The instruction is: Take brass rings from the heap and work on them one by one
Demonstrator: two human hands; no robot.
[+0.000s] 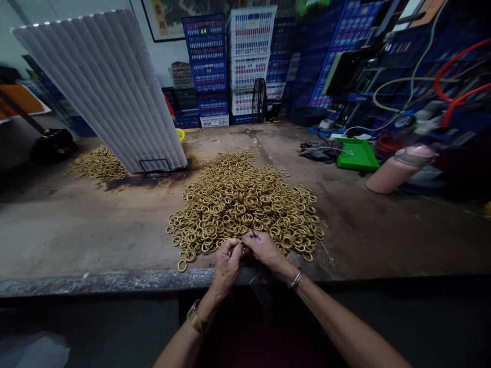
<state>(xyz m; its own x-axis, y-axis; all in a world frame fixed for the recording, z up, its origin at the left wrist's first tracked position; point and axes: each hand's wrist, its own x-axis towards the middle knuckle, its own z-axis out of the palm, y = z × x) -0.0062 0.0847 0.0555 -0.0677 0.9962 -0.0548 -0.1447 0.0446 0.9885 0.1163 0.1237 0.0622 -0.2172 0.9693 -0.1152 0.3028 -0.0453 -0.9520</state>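
Observation:
A wide heap of brass-coloured rings (pixel 245 197) lies on the worktable, reaching close to its front edge. At the near side of the heap, my left hand (pixel 227 263) is closed in a pinch, seemingly on one ring, which the fingers mostly hide. My right hand (pixel 265 250) is closed beside it, fingertips almost touching those of the left. A thin dark tool (pixel 253 234) sticks up from the right-hand fingers; its working end is hidden, so its kind cannot be told.
A tall ribbed pale panel (pixel 103 87) leans in a black wire stand (pixel 155 167), with a smaller ring pile (pixel 95 164) behind it. To the right are a green tray (pixel 356 154), a pink bottle (pixel 397 168) and hoses. Stacked crates (pixel 209 66) line the back.

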